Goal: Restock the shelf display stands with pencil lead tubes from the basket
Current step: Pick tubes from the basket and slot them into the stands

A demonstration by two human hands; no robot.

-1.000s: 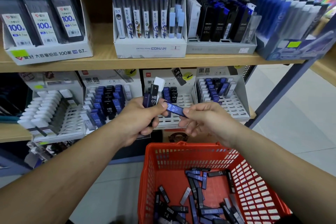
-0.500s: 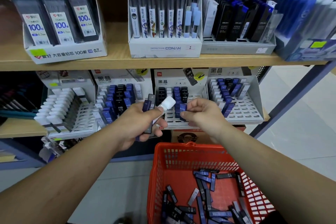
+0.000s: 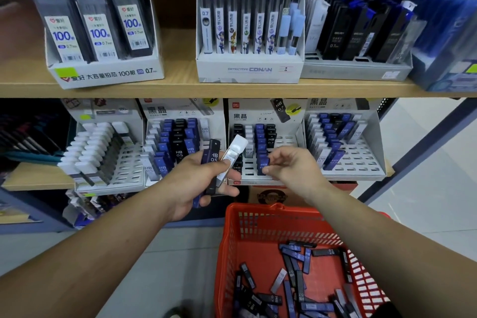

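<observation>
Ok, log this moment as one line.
left hand: holds spare tubes | right hand: pinches blue tube at 0.7 stand | basket: loose tubes inside

The basket point(image 3: 233, 253) is orange-red, its walls pierced by a grid of slots. The loose tubes point(image 3: 307, 261) inside are indigo blue, black and a few clear grey, lettered in white. In the left hand point(image 3: 196, 183) are a black tube point(image 3: 214, 152) marked HB 0.5 in white and a clear tube point(image 3: 230, 156) with a white cap. In the right hand point(image 3: 291, 165) is a blue tube point(image 3: 263, 165). The display stands point(image 3: 254, 108) are white with slotted pale trays, filled in blue, black and white rows. The shelf board point(image 3: 180, 89) is pale wood. The white box point(image 3: 247, 70) above holds tubes capped blue, purple, red, green and cream.
</observation>
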